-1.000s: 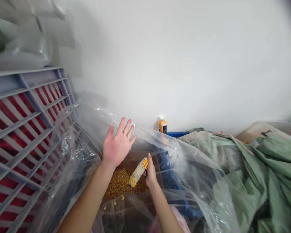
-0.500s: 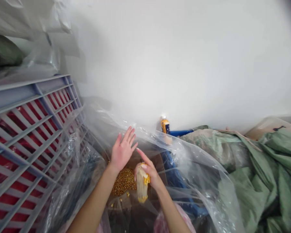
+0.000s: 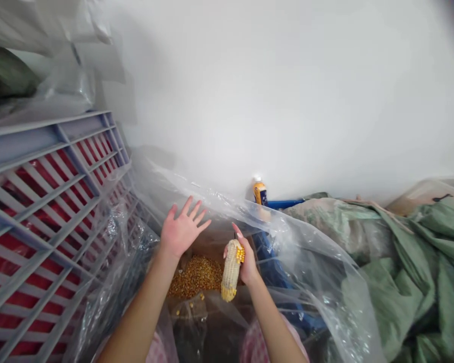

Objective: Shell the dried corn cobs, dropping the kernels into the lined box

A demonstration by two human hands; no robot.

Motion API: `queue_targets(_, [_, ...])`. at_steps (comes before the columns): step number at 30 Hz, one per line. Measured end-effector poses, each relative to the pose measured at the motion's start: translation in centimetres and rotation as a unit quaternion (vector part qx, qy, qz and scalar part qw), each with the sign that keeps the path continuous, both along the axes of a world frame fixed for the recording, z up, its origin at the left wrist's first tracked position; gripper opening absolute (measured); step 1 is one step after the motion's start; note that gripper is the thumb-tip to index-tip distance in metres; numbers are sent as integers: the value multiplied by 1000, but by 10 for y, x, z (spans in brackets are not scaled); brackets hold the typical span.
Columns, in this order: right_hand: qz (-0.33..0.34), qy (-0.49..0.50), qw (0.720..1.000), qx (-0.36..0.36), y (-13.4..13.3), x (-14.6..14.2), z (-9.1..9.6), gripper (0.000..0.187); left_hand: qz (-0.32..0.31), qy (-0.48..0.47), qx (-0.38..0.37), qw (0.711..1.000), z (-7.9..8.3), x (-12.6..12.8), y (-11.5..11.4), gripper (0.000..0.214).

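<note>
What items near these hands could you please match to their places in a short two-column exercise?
Things:
1. Partly stripped yellow corn cob
2. Heap of loose golden corn kernels
3. Small bottle with a yellow label
4. Crumpled green woven fabric

Places:
A. Upright by the white wall
B. Held in the right hand
C. Bunched at the far right
D. Below and between the right hand and the open left hand

Pairs: 1-B, 2-D, 3-A, 4-C

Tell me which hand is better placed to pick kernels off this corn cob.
Probably the left hand: it is open and empty beside the corn cob, while the right hand grips the cob.
</note>
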State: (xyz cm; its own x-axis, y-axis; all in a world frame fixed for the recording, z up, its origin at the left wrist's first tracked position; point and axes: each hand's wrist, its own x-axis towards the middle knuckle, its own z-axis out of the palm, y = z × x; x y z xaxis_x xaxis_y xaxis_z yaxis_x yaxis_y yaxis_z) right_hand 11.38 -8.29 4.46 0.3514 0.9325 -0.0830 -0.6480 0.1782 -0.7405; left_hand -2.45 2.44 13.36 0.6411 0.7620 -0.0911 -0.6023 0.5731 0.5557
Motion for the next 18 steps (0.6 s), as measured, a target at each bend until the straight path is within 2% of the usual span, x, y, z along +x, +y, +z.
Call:
queue_targets(3, [-12, 8, 1000, -13, 2, -2, -1, 73, 4, -6, 2, 1000, -9, -7, 4, 46])
queue_targets(6, [-31, 21, 999, -22, 5, -2, -2, 68, -25, 11, 21, 999, -23, -9, 2, 44])
queue_targets(9, [-43, 33, 998, -33, 7, -1, -3, 62, -9, 123, 82, 989, -46, -5, -2, 37])
queue_targets(10, [-46, 37, 997, -39, 8, -1, -4, 60, 18, 185, 114, 976, -57, -3, -4, 36])
queue_targets(13, [-64, 48, 994, -75, 11, 1, -9, 54, 81, 342, 213, 912, -93, 1, -8, 42])
queue_targets(16, [-90, 45, 987, -123, 14, 3, -17, 49, 55, 379, 302, 873, -122, 4, -11, 52])
queue_targets(18, [-110, 25, 983, -147, 16, 5, -22, 49, 54, 401, 339, 849, -132, 6, -13, 57])
